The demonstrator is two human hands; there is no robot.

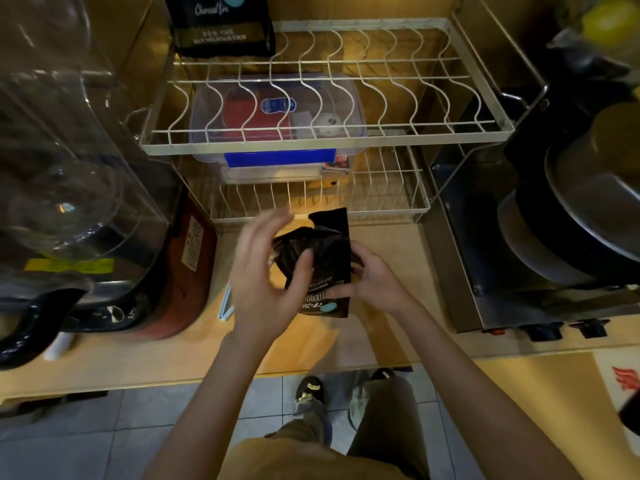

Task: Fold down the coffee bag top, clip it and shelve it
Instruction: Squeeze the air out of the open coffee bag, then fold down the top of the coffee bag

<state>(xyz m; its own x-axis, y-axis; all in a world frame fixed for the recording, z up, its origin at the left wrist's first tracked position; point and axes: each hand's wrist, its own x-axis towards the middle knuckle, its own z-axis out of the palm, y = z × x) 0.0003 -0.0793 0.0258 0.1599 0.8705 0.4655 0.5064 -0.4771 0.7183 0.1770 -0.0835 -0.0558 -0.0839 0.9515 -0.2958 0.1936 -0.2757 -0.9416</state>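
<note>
A black coffee bag [329, 247] with white print and a teal dot is held above the wooden counter [311, 344], its label end toward me and its crumpled top pointing at the rack. My right hand [372, 280] grips the bag's right side. My left hand [268, 275] is at the bag's left side, thumb pressed on its front, fingers spread and blurred. A second black coffee bag [221, 26] stands on the upper tier of the wire rack [329, 133]. A white-and-blue object [227, 303], possibly a clip, lies on the counter left of my left hand.
A clear box with blue latches [277, 157] sits on the rack's lower tier. A large clear jar and a dark appliance [86, 202] crowd the left. Black pans on a steel stove [554, 237] stand at the right. Tiled floor and my feet show below the counter edge.
</note>
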